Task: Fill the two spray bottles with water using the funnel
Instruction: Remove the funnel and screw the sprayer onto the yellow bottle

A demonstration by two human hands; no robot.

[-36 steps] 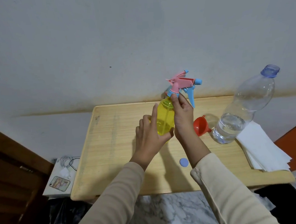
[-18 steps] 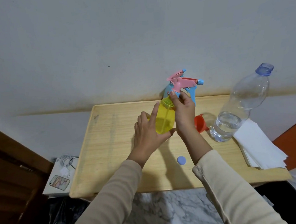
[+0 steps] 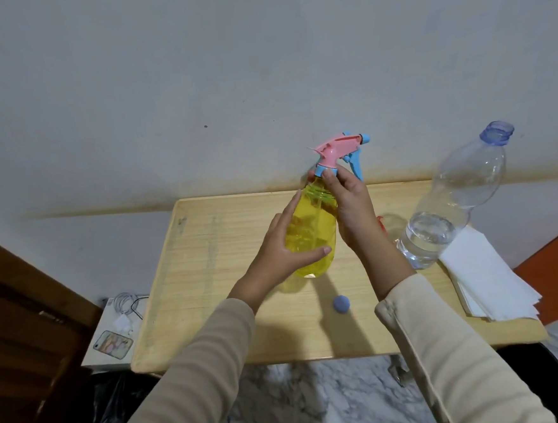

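A yellow see-through spray bottle (image 3: 309, 239) is tilted over the middle of the wooden table (image 3: 210, 282). My left hand (image 3: 283, 250) wraps around its body. My right hand (image 3: 350, 206) pinches the blue collar of its pink and blue spray head (image 3: 332, 149), just above the bottle's threaded neck. A red funnel (image 3: 381, 223) shows only as a sliver behind my right hand. The open water bottle (image 3: 452, 205), about a third full, stands to the right. A second spray bottle is hidden behind the yellow one.
A small blue cap (image 3: 342, 303) lies on the table near my right forearm. A stack of white paper (image 3: 487, 279) sits at the table's right end. A phone on a white box (image 3: 113, 345) is left of the table. The wall runs behind.
Both hands have raised the yellow bottle and drawn it toward me. My right hand has turned on the collar. The funnel is now almost fully covered by my right hand.
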